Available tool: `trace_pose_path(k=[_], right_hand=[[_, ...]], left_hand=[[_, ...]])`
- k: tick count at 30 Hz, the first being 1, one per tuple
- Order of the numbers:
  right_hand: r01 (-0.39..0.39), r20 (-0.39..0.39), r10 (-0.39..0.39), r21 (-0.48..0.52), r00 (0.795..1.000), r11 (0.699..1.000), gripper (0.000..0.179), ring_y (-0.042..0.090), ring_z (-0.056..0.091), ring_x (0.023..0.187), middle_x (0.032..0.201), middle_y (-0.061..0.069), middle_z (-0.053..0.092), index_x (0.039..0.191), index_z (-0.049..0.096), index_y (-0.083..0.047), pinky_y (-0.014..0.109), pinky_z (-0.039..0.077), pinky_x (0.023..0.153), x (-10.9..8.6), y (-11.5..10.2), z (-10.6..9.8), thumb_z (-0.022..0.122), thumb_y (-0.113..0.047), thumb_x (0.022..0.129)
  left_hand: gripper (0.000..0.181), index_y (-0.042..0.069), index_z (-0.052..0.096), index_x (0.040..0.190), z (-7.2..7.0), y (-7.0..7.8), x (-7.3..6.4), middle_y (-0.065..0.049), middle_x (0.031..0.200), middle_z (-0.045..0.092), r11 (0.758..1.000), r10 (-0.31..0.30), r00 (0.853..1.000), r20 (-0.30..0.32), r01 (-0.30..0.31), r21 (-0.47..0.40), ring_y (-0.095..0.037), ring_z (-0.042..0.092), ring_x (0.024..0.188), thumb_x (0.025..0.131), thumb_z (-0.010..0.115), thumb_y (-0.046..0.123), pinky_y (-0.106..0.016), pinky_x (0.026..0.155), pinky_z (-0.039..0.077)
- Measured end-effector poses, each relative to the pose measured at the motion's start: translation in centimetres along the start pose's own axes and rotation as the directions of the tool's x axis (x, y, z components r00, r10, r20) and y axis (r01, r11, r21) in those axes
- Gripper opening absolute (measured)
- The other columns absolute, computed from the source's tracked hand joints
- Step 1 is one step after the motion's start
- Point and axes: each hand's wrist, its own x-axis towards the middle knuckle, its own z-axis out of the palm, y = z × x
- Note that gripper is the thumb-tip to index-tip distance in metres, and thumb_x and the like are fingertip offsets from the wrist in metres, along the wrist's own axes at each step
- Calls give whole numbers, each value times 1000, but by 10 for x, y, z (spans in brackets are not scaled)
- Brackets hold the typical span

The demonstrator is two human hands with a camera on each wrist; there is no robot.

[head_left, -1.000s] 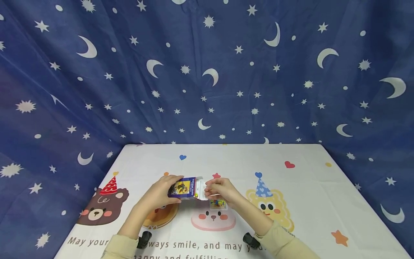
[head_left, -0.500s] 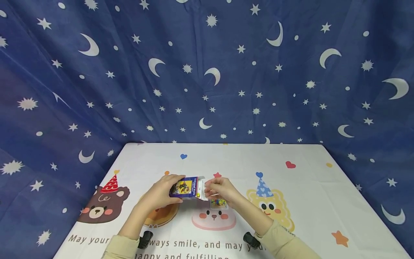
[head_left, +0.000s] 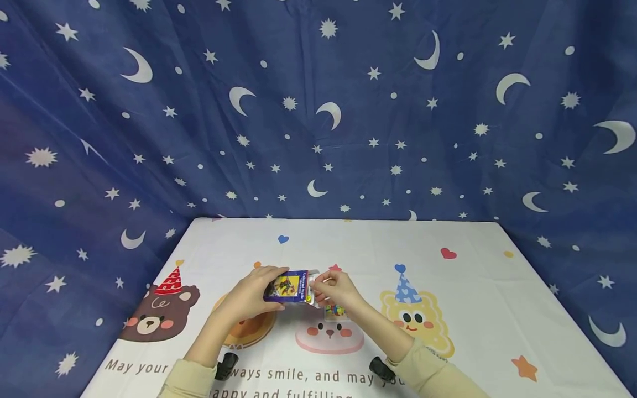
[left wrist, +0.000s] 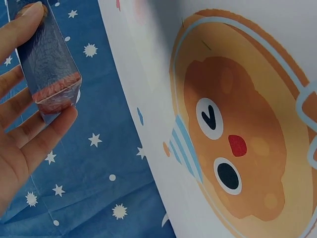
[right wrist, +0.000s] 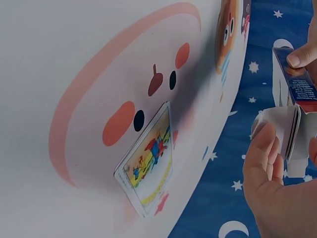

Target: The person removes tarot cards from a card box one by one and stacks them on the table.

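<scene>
A blue tarot card box [head_left: 287,286] with a yellow picture lies across my left hand [head_left: 251,296], which grips it between thumb and fingers. In the left wrist view, clear wrap shows on the box [left wrist: 52,64] around its red-banded end. My right hand [head_left: 343,290] is at the box's opened right end, its curled fingers against the white flap [right wrist: 280,121]. Thin layered edges show beside that flap; whether they are cards or folded card stock is unclear. Below my right hand lies a small stack of picture cards [right wrist: 151,161], face up on the tablecloth.
The white tablecloth [head_left: 478,298] carries printed cartoon figures and lettering. Behind the table hangs a blue curtain [head_left: 318,110] with moons and stars. A black wrist device [head_left: 381,369] sits under my right wrist, and another [head_left: 226,366] by the left.
My right hand has shifted slightly left, and its fingers are closer in at the box's open end. The box and left hand have moved slightly right. The card stack stays on the table.
</scene>
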Motion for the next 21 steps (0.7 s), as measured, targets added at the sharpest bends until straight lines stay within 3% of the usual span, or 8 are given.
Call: trace_pose_path(k=[5, 13, 21], right_hand=[[6, -11, -6, -20, 1000, 1000, 31, 10, 61, 58, 78, 15, 66, 101, 54, 5, 38, 60, 65, -1, -1, 3, 66, -21, 89], [-4, -15, 4, -26, 1000, 1000, 23, 7, 57, 54, 68, 3, 60, 98, 52, 4, 25, 57, 58, 2, 3, 6, 66, -8, 85], [4, -31, -4, -25, 1000, 1000, 22, 8, 55, 53, 66, 3, 59, 93, 51, 2, 33, 59, 60, 1, 2, 7, 68, -8, 84]], left_hand=[[76, 14, 52, 134, 0, 1, -1, -10, 131, 57, 1000, 7, 1000, -7, -7, 2, -31, 51, 122, 67, 85, 27, -51, 100, 45], [76, 15, 51, 135, -1, 4, 0, -10, 131, 56, 1000, 3, 1000, 2, -3, -9, -31, 50, 123, 68, 85, 27, -51, 100, 45], [75, 13, 52, 134, -2, 2, 0, -10, 130, 57, 1000, 20, 1000, -1, -20, 7, -31, 50, 123, 68, 85, 27, -51, 100, 44]])
